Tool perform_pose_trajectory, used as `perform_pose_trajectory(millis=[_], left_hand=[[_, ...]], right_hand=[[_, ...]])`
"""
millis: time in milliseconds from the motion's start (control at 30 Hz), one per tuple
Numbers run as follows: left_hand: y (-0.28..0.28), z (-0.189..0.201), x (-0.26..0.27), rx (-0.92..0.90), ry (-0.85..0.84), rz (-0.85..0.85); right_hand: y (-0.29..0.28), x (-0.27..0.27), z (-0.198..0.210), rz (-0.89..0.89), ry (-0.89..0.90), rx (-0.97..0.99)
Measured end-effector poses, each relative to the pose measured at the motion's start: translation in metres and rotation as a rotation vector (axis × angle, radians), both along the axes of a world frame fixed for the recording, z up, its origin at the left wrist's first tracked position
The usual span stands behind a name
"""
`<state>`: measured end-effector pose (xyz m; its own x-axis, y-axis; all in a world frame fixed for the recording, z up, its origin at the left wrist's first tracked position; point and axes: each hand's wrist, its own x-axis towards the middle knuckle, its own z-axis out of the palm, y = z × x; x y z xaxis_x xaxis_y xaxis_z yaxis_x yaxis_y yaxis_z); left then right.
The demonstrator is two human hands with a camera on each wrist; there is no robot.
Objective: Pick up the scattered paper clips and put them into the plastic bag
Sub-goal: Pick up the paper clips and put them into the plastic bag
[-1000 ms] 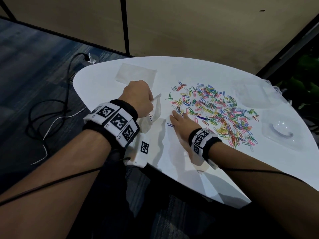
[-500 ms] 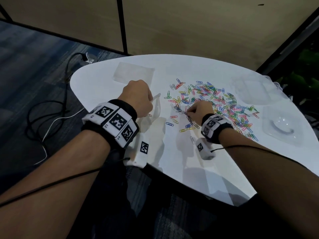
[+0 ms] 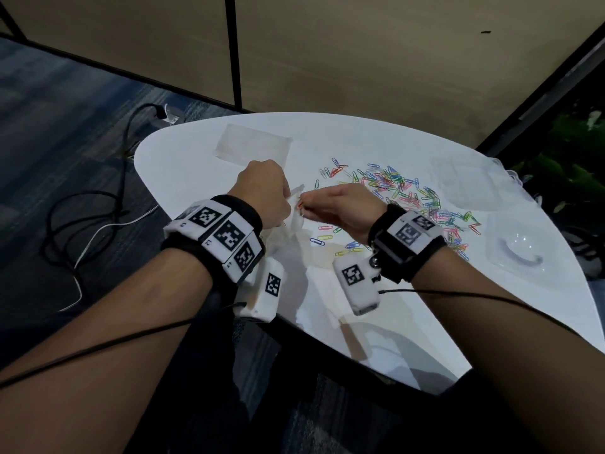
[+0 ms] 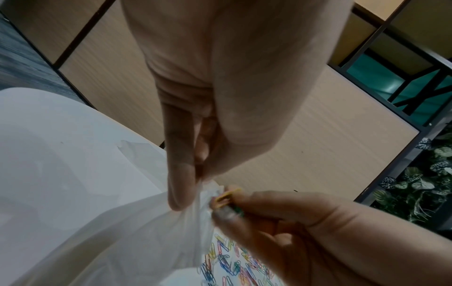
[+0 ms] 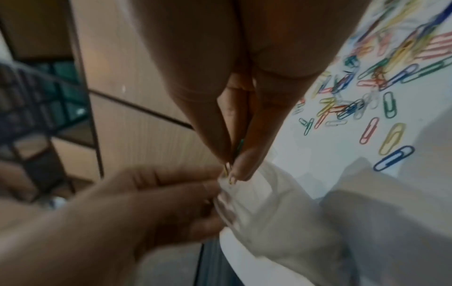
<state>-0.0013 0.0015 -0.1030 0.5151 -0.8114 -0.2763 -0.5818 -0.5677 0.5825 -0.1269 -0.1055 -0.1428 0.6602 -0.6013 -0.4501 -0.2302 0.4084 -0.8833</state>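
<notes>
The person's left hand pinched the top edge of a clear plastic bag, holding it above a white table. Their right hand pinched a few paper clips at the bag's mouth. Many coloured clips lay scattered on the table just beyond the right hand.

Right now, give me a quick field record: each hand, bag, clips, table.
left hand: pinches the rim of the plastic bag, holding it up
right hand: pinches a few paper clips at the bag's mouth
bag: mostly hanging off the table's near edge
loose clips: many still spread on the table
table: white, rounded
</notes>
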Motion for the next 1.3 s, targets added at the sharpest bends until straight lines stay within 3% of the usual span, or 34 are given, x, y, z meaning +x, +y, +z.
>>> perform_pose_trajectory(millis=[233,333,400,433,567,633,733,800,933,1100,1300], left_hand=[[-0.001,-0.001,-0.004,-0.007,-0.017,-0.065],[0.000,0.000,-0.002,-0.026,0.016,-0.034],[0.001,0.001,-0.002,-0.043,0.019,-0.029],[0.002,0.001,-0.001,-0.047,0.017,-0.028],[0.002,0.002,0.000,-0.044,0.010,-0.010],[0.002,0.003,0.001,-0.031,0.010,-0.009],[0.004,0.004,0.002,-0.023,0.005,-0.017],[0.005,0.003,0.002,-0.027,0.003,-0.012],[0.008,0.004,0.004,-0.026,0.012,0.003],[0.007,0.006,0.003,-0.013,0.012,0.005],[0.005,0.006,0.001,0.012,-0.006,-0.011]], right_hand=[[0.019,0.014,-0.009,0.223,0.277,-0.508],[0.016,0.016,-0.001,0.535,0.427,-0.838],[0.012,0.015,0.003,0.693,0.438,-0.829],[0.008,0.013,0.005,0.679,0.393,-0.755],[-0.014,0.000,0.000,0.232,0.156,-0.343],[-0.028,-0.006,-0.018,0.173,0.261,-0.451],[-0.023,-0.016,-0.051,0.578,0.667,-0.927],[-0.006,-0.022,-0.075,0.829,0.755,-1.030],[0.020,-0.047,-0.110,1.020,0.885,-1.238],[0.003,-0.084,-0.116,1.033,0.970,-1.371],[-0.048,-0.092,-0.113,0.841,1.095,-1.220]])
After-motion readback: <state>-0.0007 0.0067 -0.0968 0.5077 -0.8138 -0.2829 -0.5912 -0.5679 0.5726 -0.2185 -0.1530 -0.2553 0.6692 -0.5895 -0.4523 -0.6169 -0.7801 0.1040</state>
